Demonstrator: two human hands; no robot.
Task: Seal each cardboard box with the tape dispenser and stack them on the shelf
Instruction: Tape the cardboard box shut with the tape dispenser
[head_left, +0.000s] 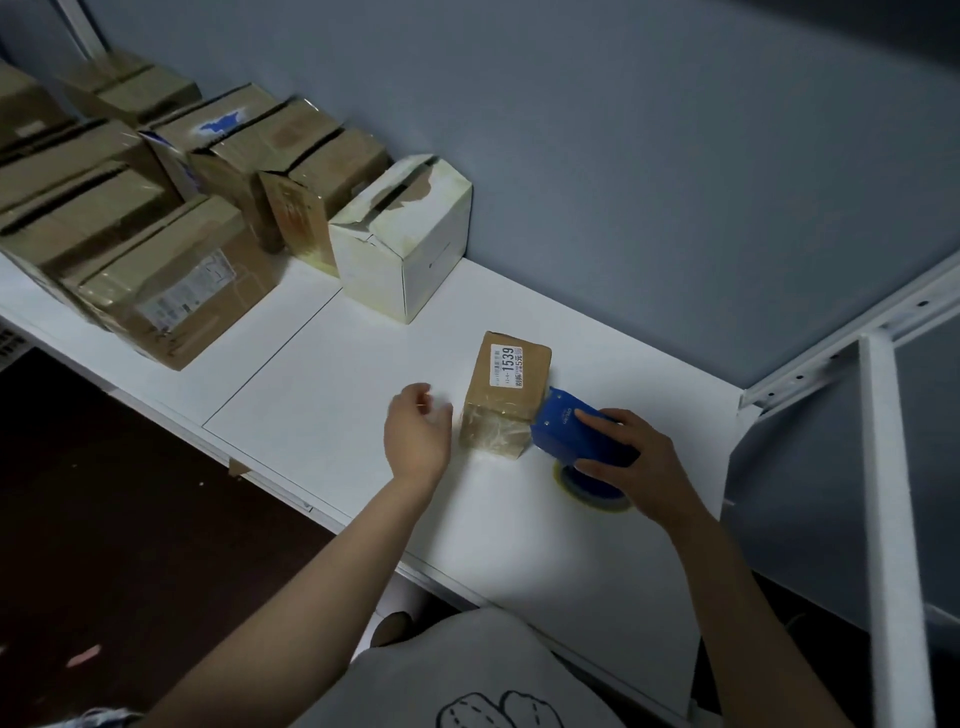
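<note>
At the white shelf's (337, 395) right end, my right grip (641, 462) clamps the blue tape dispenser (563, 431) against the small cardboard box's (511, 387) near right edge. My left grip (415, 439) hovers slack just left of it, holding nothing. Bare shelf runs left to the other boxes (171, 291).

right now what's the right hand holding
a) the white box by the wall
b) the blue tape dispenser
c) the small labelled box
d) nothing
B: the right hand grips the blue tape dispenser, whose front end sits against the small labelled box. The left hand is open beside that box and holds nothing.
</note>
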